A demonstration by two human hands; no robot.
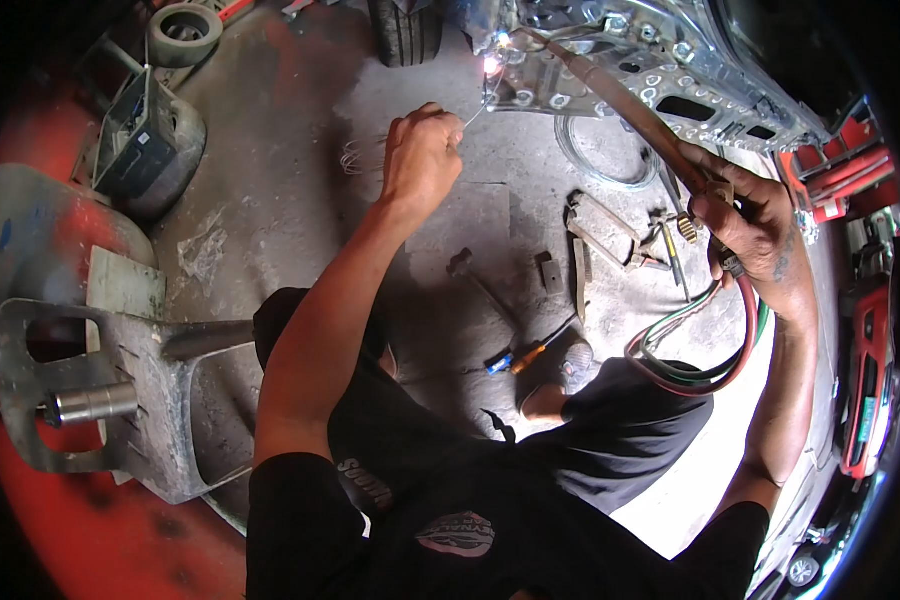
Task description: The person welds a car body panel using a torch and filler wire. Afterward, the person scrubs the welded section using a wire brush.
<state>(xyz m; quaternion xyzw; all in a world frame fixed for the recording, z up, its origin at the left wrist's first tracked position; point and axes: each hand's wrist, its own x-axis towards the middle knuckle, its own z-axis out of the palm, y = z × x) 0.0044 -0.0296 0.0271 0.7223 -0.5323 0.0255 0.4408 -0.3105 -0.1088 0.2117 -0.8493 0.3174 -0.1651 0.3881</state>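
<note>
My left hand (425, 158) is closed on a thin welding wire (476, 113), whose front end reaches up to the metal car panel (610, 98). Loose curls of the same wire stick out behind the fist. In my right hand (755, 225) is a gas welding torch (627, 107), its long tube slanting up and left. A bright glow (492, 65) at the panel's left edge lies near the torch tip and wire end; glare hides the exact contact. Red and green hoses (748, 312) hang below the torch handle.
A wire coil (610, 182), a hammer (488, 290), locking clamps (610, 232) and an orange-handled screwdriver (527, 360) lie on the concrete floor. A grey plastic chair (165, 400) stands left, below a black crate (135, 150). Tyres (406, 35) are at the far side.
</note>
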